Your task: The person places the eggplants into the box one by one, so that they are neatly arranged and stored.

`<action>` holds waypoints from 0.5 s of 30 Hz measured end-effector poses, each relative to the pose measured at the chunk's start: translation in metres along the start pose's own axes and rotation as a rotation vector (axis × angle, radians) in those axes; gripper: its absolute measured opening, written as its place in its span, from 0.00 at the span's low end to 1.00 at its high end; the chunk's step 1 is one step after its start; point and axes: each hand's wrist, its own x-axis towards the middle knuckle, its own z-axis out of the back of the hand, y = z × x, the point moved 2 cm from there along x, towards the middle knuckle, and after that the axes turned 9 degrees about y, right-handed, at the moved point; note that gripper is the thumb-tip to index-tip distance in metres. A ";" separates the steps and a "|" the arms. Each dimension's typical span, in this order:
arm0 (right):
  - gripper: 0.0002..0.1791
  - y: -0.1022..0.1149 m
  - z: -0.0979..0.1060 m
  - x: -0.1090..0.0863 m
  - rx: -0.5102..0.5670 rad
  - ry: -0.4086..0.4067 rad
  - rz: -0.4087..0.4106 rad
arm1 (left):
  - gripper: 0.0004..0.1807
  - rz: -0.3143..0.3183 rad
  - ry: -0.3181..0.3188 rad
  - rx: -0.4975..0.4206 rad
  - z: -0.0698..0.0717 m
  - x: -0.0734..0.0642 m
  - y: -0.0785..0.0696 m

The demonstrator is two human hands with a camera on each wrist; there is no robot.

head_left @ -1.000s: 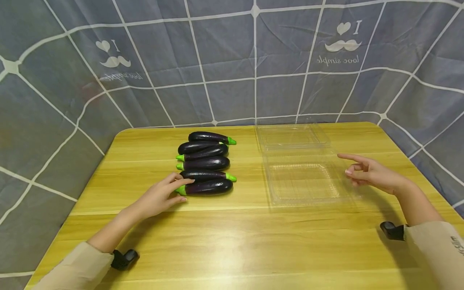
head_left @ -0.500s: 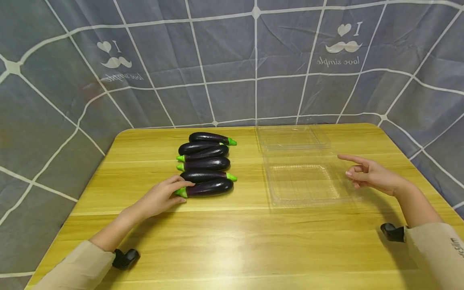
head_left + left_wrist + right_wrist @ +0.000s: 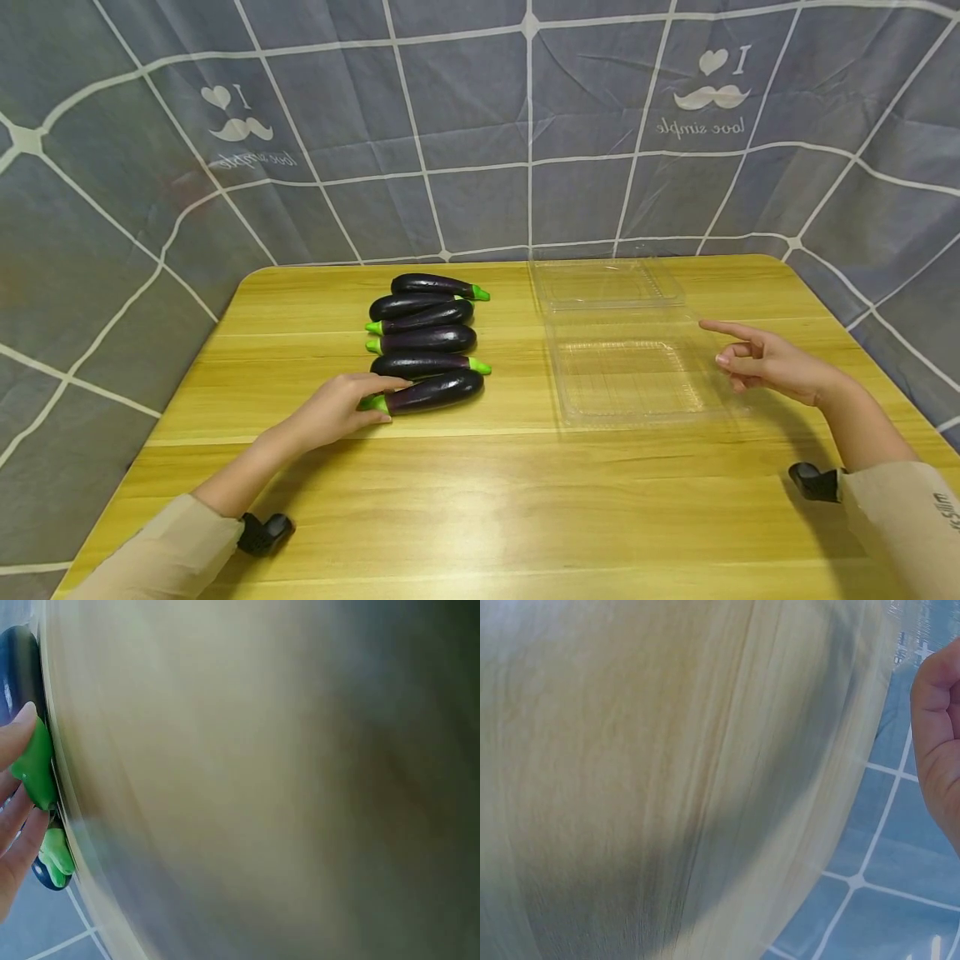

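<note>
Several dark purple eggplants with green caps lie in a row, one behind another, left of the table's middle. My left hand [image 3: 337, 406] pinches the nearest eggplant [image 3: 438, 392] at its green stem end, thumb on the near side and fingers on the far side. In the left wrist view that green cap [image 3: 35, 765] shows between thumb and fingers. To the right lies a clear plastic clamshell box [image 3: 630, 379], its lid [image 3: 607, 282] folded back behind it. Beside the box's right edge is my right hand [image 3: 772, 362], index finger extended, the others loosely curled, holding nothing.
A wooden table [image 3: 480, 500] carries everything. Grey checked cloth [image 3: 480, 125] hangs at its back and along both sides. Black wrist mounts [image 3: 264, 533] stick out below both sleeves.
The nearest eggplant has turned slightly, its stem end shifting toward me and its round end now angled away. My left fingers moved a little with it. The right hand stays put.
</note>
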 end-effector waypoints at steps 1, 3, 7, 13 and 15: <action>0.32 0.000 0.000 0.000 0.000 0.000 -0.001 | 0.27 0.003 0.001 -0.013 0.000 0.000 0.000; 0.32 0.000 0.000 0.000 0.005 -0.001 -0.003 | 0.25 0.014 0.004 -0.067 0.000 0.001 -0.001; 0.31 0.001 0.001 0.000 0.017 0.008 0.001 | 0.22 0.071 -0.002 -0.213 0.001 0.002 -0.002; 0.32 0.003 0.002 0.000 0.028 0.019 0.003 | 0.17 0.174 -0.044 -0.453 0.006 0.005 -0.003; 0.32 0.004 0.002 0.000 0.035 0.023 0.004 | 0.16 0.212 -0.050 -0.519 0.008 0.005 -0.004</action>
